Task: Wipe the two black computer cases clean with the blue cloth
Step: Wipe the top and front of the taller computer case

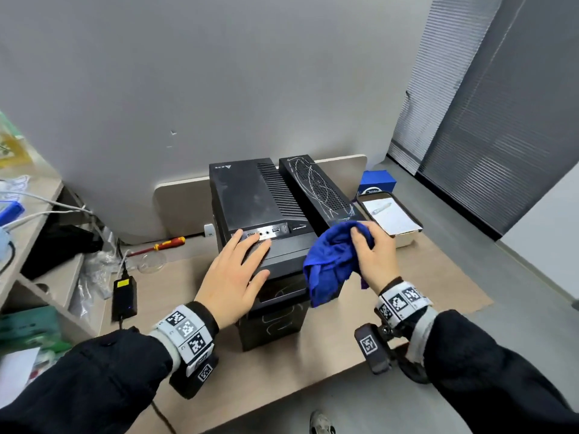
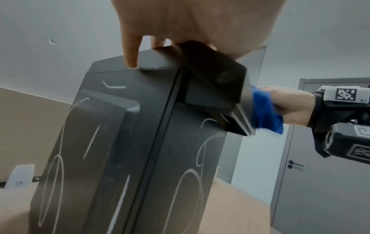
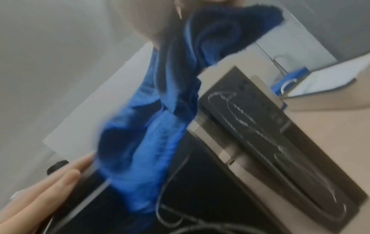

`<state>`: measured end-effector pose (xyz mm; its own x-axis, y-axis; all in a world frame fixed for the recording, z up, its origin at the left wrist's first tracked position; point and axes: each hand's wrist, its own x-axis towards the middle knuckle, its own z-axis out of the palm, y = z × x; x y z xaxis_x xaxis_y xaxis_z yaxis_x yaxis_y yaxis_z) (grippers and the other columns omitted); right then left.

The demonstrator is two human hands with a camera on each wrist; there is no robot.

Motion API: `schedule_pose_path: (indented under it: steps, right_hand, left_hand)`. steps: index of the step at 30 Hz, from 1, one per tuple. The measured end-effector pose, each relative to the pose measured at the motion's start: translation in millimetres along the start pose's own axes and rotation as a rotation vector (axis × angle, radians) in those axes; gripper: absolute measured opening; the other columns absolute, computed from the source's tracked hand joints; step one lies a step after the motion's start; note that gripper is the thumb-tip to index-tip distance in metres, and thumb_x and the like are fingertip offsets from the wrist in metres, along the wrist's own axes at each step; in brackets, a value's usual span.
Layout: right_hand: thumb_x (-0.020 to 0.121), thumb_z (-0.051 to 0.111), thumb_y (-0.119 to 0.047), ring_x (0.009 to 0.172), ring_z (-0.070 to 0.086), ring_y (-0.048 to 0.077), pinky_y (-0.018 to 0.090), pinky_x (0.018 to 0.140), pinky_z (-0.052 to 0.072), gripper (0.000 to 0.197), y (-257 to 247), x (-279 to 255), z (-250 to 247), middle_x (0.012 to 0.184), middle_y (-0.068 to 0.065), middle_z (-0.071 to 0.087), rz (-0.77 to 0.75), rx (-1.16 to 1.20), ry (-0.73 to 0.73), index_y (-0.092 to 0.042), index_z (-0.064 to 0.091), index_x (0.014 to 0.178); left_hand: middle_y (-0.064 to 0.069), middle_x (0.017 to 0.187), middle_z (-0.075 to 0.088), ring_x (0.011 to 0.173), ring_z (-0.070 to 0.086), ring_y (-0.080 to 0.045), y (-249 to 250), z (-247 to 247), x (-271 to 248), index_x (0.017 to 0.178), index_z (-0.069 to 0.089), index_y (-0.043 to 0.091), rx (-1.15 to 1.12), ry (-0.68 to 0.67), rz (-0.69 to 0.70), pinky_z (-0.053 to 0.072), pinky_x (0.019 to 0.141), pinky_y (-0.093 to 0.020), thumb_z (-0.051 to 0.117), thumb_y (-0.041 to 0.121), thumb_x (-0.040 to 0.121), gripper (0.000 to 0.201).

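Two black computer cases stand side by side on the tan desk. The wider left case (image 1: 253, 195) has white scribbles down its front (image 2: 120, 158). The narrow right case (image 1: 316, 186) carries white scribbles on its perforated top (image 3: 260, 126). My left hand (image 1: 238, 270) lies flat, fingers straight, on the front top edge of the left case. My right hand (image 1: 376, 255) grips the bunched blue cloth (image 1: 332, 261) at the near end of the right case; the cloth (image 3: 152, 126) hangs down over the front between the cases.
A grey partition stands right behind the cases. A red-and-yellow screwdriver (image 1: 163, 245) and a black power adapter (image 1: 124, 297) lie on the desk to the left. A blue box (image 1: 377, 181) and a tray with paper (image 1: 391, 216) sit to the right. Shelves fill the far left.
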<state>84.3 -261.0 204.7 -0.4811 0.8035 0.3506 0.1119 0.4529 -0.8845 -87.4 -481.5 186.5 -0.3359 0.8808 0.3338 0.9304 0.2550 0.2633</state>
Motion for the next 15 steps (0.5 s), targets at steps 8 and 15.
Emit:
schedule_pose_path:
  steps: [8,15]
  right_hand:
    - [0.081,0.07,-0.033,0.094,0.059,-0.001,0.02,0.084,0.046,0.024,3,-28,56,0.1,-0.015,0.064,0.13,0.084,-0.161,-0.034,0.055,0.1]
    - [0.078,0.067,-0.039,0.096,0.057,0.003,0.016,0.083,0.044,0.03,-8,-62,84,0.1,-0.016,0.058,0.068,0.208,-0.227,-0.032,0.05,0.101]
  left_hand:
    - [0.003,0.151,0.035,0.148,0.016,-0.021,-43,-19,-5,0.149,0.035,0.027,-0.029,-0.06,0.072,0.026,0.116,-0.041,0.026,0.048,0.099,0.054]
    - [0.01,0.151,0.035,0.147,0.017,-0.023,-75,-55,-14,0.147,0.036,0.019,-0.08,-0.118,0.133,0.021,0.116,-0.033,0.038,0.041,0.097,0.056]
